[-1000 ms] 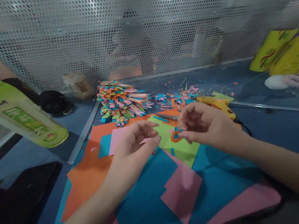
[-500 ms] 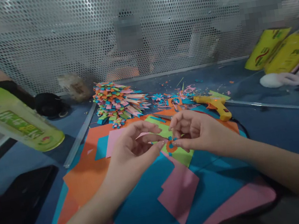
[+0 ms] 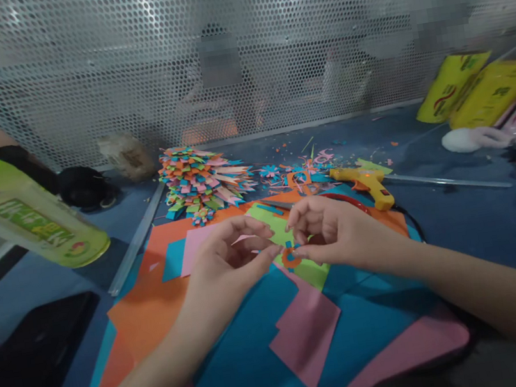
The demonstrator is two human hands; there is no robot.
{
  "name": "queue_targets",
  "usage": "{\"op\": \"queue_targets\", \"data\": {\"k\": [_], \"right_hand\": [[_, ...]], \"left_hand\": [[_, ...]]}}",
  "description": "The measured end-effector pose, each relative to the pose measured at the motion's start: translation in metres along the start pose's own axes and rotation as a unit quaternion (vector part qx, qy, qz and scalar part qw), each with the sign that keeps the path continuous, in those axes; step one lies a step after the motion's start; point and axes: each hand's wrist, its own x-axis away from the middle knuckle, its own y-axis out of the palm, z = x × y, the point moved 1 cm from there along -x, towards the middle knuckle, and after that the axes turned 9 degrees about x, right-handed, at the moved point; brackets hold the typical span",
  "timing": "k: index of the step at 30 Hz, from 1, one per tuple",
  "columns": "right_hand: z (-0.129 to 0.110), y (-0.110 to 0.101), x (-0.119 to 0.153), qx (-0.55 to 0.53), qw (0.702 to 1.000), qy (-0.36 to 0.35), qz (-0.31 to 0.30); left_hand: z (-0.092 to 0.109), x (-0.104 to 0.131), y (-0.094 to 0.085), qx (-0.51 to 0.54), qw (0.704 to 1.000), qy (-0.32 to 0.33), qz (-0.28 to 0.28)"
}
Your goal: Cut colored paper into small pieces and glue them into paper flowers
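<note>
The right hand (image 3: 339,233) pinches a small orange paper ring (image 3: 293,266) at its right edge between thumb and fingertips, the other fingers curled loosely above. The left hand (image 3: 226,256) is bent toward it, a gap showing between thumb and forefinger; its thumb tip comes right up to the ring's left side, but whether it touches cannot be made out. Small blue paper tabs stand out above and below the ring, just between the two sets of fingertips.

The ring looks next to weightless and thin, likely springy enough to keep its curve yet easy to crease or tear. A light pinch on the orange rim suits it best, clear of the narrow tabs, which would probably bend first. Dry paper should hardly slip.

Below the fingertips lies a lime-green paper sheet (image 3: 317,273); beyond the right knuckles, a yellow glue gun (image 3: 369,187).

Of containers, a green-labelled plastic drink bottle (image 3: 31,217) stands well left of the left fingers, its liquid level hard to read. Far right of the right fingers is a yellow bottle (image 3: 498,94), contents unclear. Beyond the left fingers, a clear plastic bag (image 3: 126,156) holds something tan, too blurred to name.
</note>
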Motion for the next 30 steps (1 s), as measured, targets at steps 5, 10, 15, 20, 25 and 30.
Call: {"op": "queue_targets", "data": {"k": [5, 10, 15, 20, 25, 30], "right_hand": [[0.001, 0.000, 0.000, -0.003, 1.000, 0.005, 0.001], [0.000, 0.001, 0.001, 0.002, 1.000, 0.014, 0.001], [0.001, 0.000, 0.000, 0.008, 1.000, 0.013, -0.003], [0.002, 0.000, -0.001, 0.010, 1.000, 0.009, 0.004], [0.001, -0.008, -0.004, 0.009, 1.000, 0.001, 0.020], [0.004, -0.025, -0.011, 0.017, 0.996, -0.016, 0.088]], "left_hand": [[0.000, -0.002, -0.001, -0.002, 1.000, -0.009, 0.004], [-0.002, -0.002, -0.002, -0.014, 1.000, -0.011, 0.006], [0.001, 0.000, 0.000, -0.020, 1.000, -0.008, 0.018], [0.003, 0.000, 0.002, -0.021, 0.999, -0.013, 0.026], [0.003, -0.002, 0.000, -0.040, 0.998, 0.002, 0.043], [0.000, -0.007, -0.007, -0.032, 0.998, -0.019, 0.048]]}}
